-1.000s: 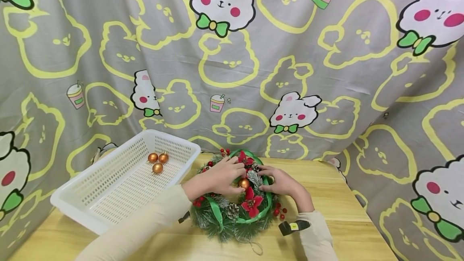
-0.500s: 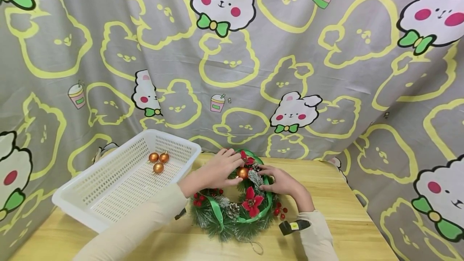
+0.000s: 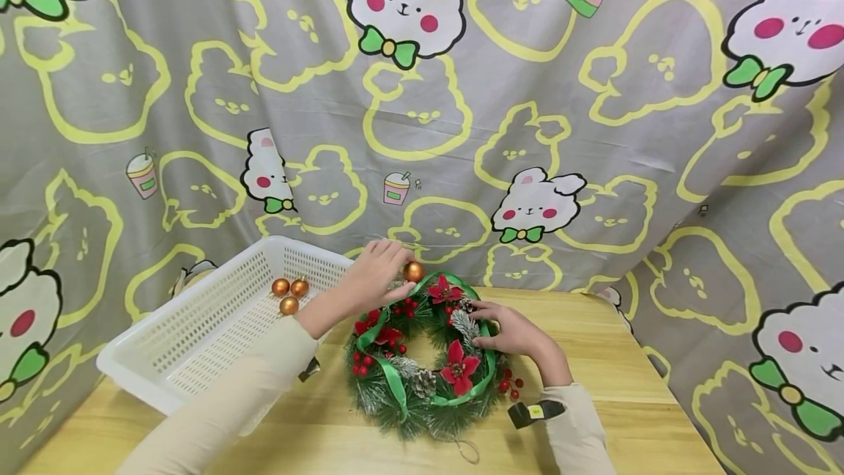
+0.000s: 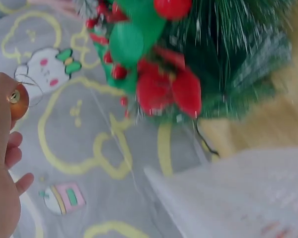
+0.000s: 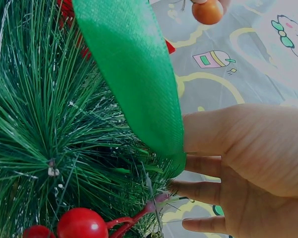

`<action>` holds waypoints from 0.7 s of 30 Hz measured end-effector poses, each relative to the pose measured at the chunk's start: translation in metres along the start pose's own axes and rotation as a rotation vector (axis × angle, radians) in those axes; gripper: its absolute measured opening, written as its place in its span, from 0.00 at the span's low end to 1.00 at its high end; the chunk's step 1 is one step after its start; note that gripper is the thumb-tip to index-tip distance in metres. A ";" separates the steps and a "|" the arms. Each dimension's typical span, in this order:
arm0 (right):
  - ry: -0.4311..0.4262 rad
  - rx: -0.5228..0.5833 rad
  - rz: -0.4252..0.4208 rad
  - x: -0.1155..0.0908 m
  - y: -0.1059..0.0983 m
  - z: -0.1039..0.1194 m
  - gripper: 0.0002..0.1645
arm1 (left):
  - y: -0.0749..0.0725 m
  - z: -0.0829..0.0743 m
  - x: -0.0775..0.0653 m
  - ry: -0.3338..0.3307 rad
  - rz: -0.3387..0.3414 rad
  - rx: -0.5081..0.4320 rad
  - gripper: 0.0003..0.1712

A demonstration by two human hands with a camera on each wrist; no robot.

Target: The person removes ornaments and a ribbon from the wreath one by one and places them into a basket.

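Observation:
My left hand (image 3: 371,277) pinches a shiny copper-orange Christmas ball (image 3: 414,271) over the far left edge of the wreath. In the left wrist view, the ball's gold cap (image 4: 14,96) and a thin thread loop show beside the fingers. The green Christmas wreath (image 3: 405,416) lies flat on the table, dressed with red poinsettias (image 3: 459,368), red berries, pine cones (image 3: 423,383) and green ribbon (image 3: 393,381). My right hand (image 3: 517,332) grips the wreath's right side. In the right wrist view, its fingertips are hidden behind the ribbon (image 5: 139,74) and needles.
A white perforated plastic basket (image 3: 141,380) stands on the left of the wooden table (image 3: 633,416), with three copper balls (image 3: 289,305) inside. A beige loop (image 3: 468,453) lies at the wreath's near edge. A patterned grey curtain (image 3: 448,123) hangs right behind the table.
My left hand has lifted the copper ball from the wreath's middle and carried it away toward the back left. My right hand has stayed in place on the wreath.

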State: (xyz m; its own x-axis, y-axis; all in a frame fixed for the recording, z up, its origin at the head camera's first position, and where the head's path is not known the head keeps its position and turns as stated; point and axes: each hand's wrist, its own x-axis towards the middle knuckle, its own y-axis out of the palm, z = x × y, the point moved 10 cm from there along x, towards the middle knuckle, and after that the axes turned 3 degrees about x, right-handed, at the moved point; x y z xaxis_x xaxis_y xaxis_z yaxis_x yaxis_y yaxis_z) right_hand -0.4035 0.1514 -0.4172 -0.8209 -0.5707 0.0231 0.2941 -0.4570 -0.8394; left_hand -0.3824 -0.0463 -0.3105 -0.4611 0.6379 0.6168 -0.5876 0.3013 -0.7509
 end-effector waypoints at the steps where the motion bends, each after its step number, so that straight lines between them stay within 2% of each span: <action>1: 0.001 -0.002 -0.001 0.000 0.000 0.000 0.29 | -0.003 0.005 -0.001 -0.016 -0.005 -0.003 0.21; 12: 0.006 -0.008 -0.003 -0.001 0.001 -0.001 0.29 | -0.033 0.070 -0.018 -0.161 -0.074 0.009 0.24; 17: 0.012 -0.006 -0.005 -0.001 0.001 -0.001 0.29 | -0.036 0.097 -0.033 -0.225 -0.089 0.061 0.27; 21: 0.012 -0.005 -0.003 -0.001 0.001 -0.001 0.29 | -0.032 0.117 -0.050 -0.283 -0.066 0.049 0.27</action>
State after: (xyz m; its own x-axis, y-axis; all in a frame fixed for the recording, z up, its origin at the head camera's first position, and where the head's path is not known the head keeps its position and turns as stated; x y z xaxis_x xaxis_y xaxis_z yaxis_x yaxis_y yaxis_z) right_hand -0.4025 0.1524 -0.4185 -0.8276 -0.5609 0.0190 0.2895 -0.4556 -0.8418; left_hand -0.4184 -0.1703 -0.2895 -0.5840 0.3925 0.7106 -0.6510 0.2965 -0.6988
